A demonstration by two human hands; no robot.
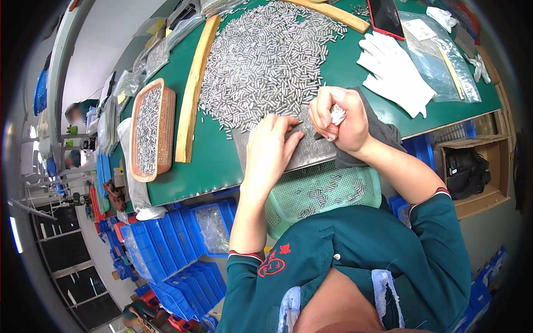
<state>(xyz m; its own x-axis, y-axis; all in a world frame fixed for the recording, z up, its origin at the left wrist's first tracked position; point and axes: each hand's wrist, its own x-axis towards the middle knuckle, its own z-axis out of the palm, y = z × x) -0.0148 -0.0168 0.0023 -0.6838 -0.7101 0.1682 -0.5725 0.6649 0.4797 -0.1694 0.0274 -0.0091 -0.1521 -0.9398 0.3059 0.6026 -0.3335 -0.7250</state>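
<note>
A broad heap of small metal pins [261,61] covers the far part of a grey metal plate [311,156]. At the heap's near edge, my left hand [267,145] rests over the plate with fingers bent and the thumb apart from them; nothing shows in the gap. My right hand [347,119] is closed round a white-wrapped handle [337,115]. A dark tip shows below that fist, close to the plate; the tool's kind is hidden. Beneath the plate's near edge, a light green perforated basket [277,204] holds scattered pins.
Wooden strips [195,94] flank the heap on the green table [216,166]. An orange basket [165,130] of pins stands at left. White gloves [397,72], a dark cloth [383,130] and a red-edged device [385,16] lie right. Blue bins [166,238] stand below left, a cardboard box [483,202] right.
</note>
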